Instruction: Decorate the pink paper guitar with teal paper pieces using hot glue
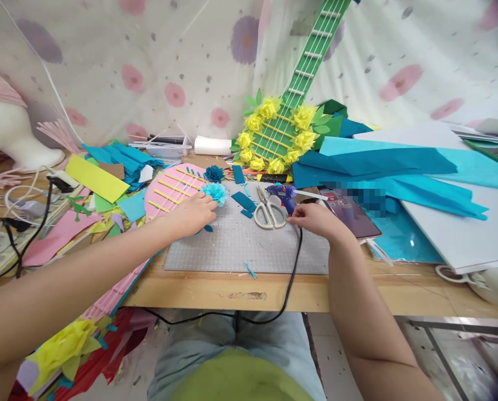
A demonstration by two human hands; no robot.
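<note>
My left hand [194,214] is over the pink paper guitar [155,192], its closed fingers at the light blue paper flower [215,192]. Just beyond is a dark blue paper flower [214,174]. The guitar's neck hangs past the table edge on the left. My right hand [313,219] is closed around the lower handle of a blue glue gun [284,194], which has a white glue stick in its back and a black cord below. White-handled scissors [269,214] lie left of the glue gun on the grey cutting mat [232,253].
A green paper guitar [269,133] with yellow flowers leans against the curtain. Blue crepe paper [374,161] and a phone [351,214] lie right. Paper scraps [96,181], cables and a power strip [6,239] crowd the left. A white cup [493,284] stands at right.
</note>
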